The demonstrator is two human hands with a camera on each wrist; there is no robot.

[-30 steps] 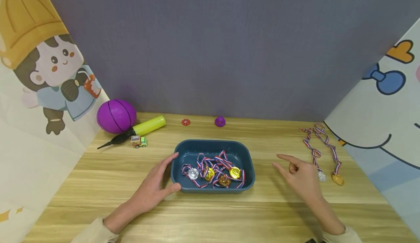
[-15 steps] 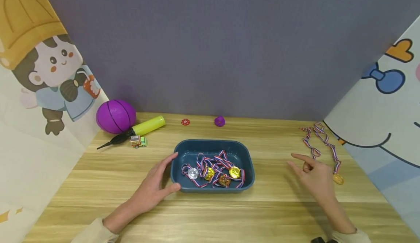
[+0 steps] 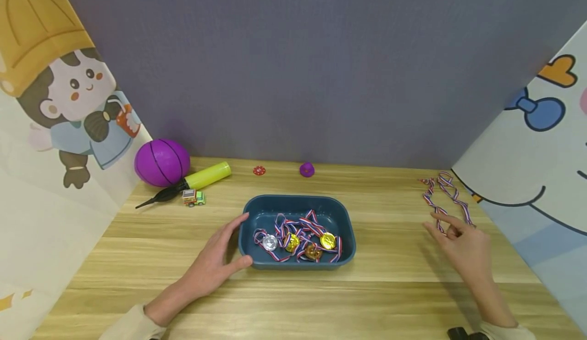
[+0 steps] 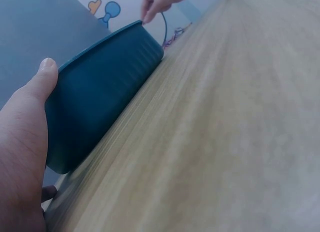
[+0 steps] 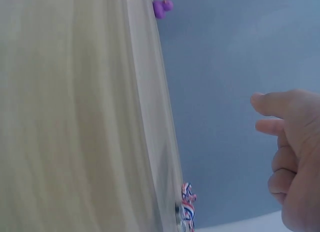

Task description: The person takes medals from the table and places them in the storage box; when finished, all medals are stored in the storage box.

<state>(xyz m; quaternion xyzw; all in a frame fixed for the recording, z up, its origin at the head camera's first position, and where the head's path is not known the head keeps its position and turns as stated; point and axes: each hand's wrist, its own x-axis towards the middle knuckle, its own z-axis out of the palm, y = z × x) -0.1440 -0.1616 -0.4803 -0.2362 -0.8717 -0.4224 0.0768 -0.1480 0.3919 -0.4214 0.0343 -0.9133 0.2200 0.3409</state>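
Hands first: the left hand (image 3: 215, 263) rests on the wooden counter (image 3: 293, 299) with relaxed, nearly straight fingers and its thumb laid against the left wall of the dark blue plastic rectangular tray (image 3: 348, 228), bracing it rather than gripping it. The right hand (image 3: 465, 245) hovers, fingers loosely spread and holding nothing, above the two loose medals with red, white and blue striped ribbons (image 3: 442, 192) that lie on the counter near the right panel; its palm hides the discs. Inside the tray lie several gold and silver medals with tangled striped ribbons (image 3: 298, 238). I judge the step in hand is a reach toward the loose medals; the next move calls for lowering the fingers and pinching one ribbon or disc cleanly, without dragging its neighbour.
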